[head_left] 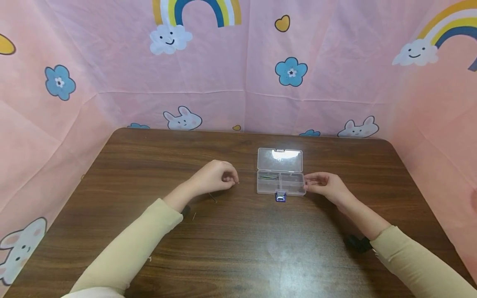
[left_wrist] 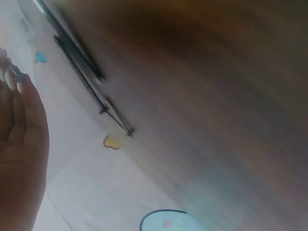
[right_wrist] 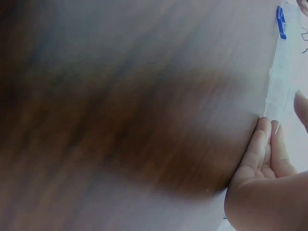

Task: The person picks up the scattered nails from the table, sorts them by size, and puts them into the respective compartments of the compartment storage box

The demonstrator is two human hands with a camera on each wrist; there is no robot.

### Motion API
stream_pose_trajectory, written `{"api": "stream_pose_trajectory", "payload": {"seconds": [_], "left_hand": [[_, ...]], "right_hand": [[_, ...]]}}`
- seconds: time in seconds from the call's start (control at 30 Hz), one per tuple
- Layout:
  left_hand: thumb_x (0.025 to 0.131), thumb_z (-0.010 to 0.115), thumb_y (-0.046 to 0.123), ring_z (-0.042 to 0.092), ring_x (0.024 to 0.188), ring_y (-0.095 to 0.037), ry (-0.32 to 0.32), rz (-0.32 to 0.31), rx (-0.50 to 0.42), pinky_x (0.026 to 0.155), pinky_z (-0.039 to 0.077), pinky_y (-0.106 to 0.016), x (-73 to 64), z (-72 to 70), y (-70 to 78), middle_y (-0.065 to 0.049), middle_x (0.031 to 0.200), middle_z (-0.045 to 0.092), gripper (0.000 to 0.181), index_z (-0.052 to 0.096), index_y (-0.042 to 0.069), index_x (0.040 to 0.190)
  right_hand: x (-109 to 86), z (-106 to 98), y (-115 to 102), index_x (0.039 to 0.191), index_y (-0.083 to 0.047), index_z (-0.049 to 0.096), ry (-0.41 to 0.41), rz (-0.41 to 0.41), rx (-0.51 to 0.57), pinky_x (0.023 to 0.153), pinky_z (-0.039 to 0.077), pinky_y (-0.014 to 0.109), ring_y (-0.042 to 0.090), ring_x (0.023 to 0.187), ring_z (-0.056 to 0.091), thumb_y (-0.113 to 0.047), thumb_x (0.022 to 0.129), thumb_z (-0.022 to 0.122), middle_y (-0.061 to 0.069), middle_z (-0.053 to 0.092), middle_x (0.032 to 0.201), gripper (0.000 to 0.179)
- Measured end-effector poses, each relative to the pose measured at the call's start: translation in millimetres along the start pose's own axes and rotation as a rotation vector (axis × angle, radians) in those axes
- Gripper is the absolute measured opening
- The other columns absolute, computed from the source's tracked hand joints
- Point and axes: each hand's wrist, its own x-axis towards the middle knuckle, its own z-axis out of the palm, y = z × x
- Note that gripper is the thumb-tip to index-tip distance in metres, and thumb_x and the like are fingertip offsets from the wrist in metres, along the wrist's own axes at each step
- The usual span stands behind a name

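Left hand (head_left: 212, 177) pinches a small grey piece (left_wrist: 18, 75) between its fingertips, held out past the rest of the hand. Right hand (head_left: 329, 188) grasps nothing; its fingers, fairly straight, rest against the right end of a clear plastic box (head_left: 265, 191).

Nearest, the two pale sleeves (head_left: 130, 242) come in from the bottom corners, with a wide run of brown table (head_left: 242, 256) between them. Further up, close to the left wrist, two thin rods (head_left: 213, 198) lie loose on the wood, apart from each other, well in from the table's left edge.

Beyond them, the box sits right of centre. A strip of wood separates its left end from the left fingertips, giving that hand room to move sideways. Its blue latch (head_left: 280, 197) hangs off the near edge. Dark, thin pieces (head_left: 268, 177) lie in the far left compartment. The lid (head_left: 279, 162) is swung back, short of the table's far edge, and behind that edge rises a pink patterned cloth (head_left: 220, 74).
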Motion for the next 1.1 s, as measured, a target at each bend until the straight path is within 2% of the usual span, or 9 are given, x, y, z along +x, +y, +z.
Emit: {"api": "stream_pose_trajectory", "payload": {"seconds": [0.3, 0.6, 0.83, 0.97, 1.1], "left_hand": [[0.092, 0.075, 0.002, 0.061, 0.081, -0.009, 0.017, 0.038, 0.004, 0.075, 0.052, -0.023, 17.3, 3.4, 14.9, -0.002, 0.094, 0.075, 0.010, 0.079, 0.011, 0.093], [0.093, 0.071, 0.001, 0.061, 0.084, -0.011, -0.007, 0.070, 0.036, 0.078, 0.053, -0.024, 40.3, 6.3, 29.8, -0.001, 0.096, 0.074, 0.010, 0.078, 0.008, 0.096], [0.095, 0.071, 0.002, 0.063, 0.087, -0.013, -0.013, 0.079, 0.018, 0.081, 0.055, -0.024, 58.4, 10.0, 40.2, -0.001, 0.097, 0.074, 0.009, 0.078, 0.008, 0.096], [0.095, 0.070, 0.002, 0.063, 0.088, -0.013, -0.016, 0.090, 0.005, 0.081, 0.055, -0.024, 68.2, 12.7, 45.7, -0.002, 0.096, 0.075, 0.010, 0.079, 0.006, 0.098], [0.095, 0.070, 0.002, 0.062, 0.087, -0.013, -0.018, 0.096, 0.002, 0.080, 0.054, -0.023, 77.0, 15.9, 48.2, -0.002, 0.094, 0.074, 0.010, 0.078, 0.006, 0.098]], "right_hand": [[0.5, 0.1, 0.3, 0.140, -0.001, 0.065, 0.001, 0.007, 0.004, 0.103, 0.052, 0.029, 0.002, 0.101, 0.067, -0.029, 0.100, 0.076, 0.011, 0.076, 0.123, 0.050], [-0.5, 0.8, -0.3, 0.139, 0.000, 0.065, 0.000, 0.003, 0.002, 0.100, 0.052, 0.027, 0.003, 0.100, 0.066, -0.028, 0.100, 0.075, 0.012, 0.076, 0.123, 0.049], [-0.3, 1.6, 0.3, 0.138, 0.001, 0.065, 0.011, 0.005, 0.000, 0.092, 0.050, 0.018, 0.003, 0.099, 0.066, -0.027, 0.099, 0.077, 0.012, 0.076, 0.122, 0.050], [-1.0, 1.1, -0.2, 0.138, 0.001, 0.065, 0.011, 0.011, 0.006, 0.093, 0.050, 0.018, 0.003, 0.099, 0.066, -0.027, 0.099, 0.077, 0.012, 0.076, 0.123, 0.049], [-0.9, 0.2, -0.5, 0.138, 0.000, 0.065, 0.008, 0.006, 0.003, 0.100, 0.052, 0.027, 0.004, 0.100, 0.067, -0.028, 0.100, 0.076, 0.014, 0.076, 0.124, 0.048]]}}
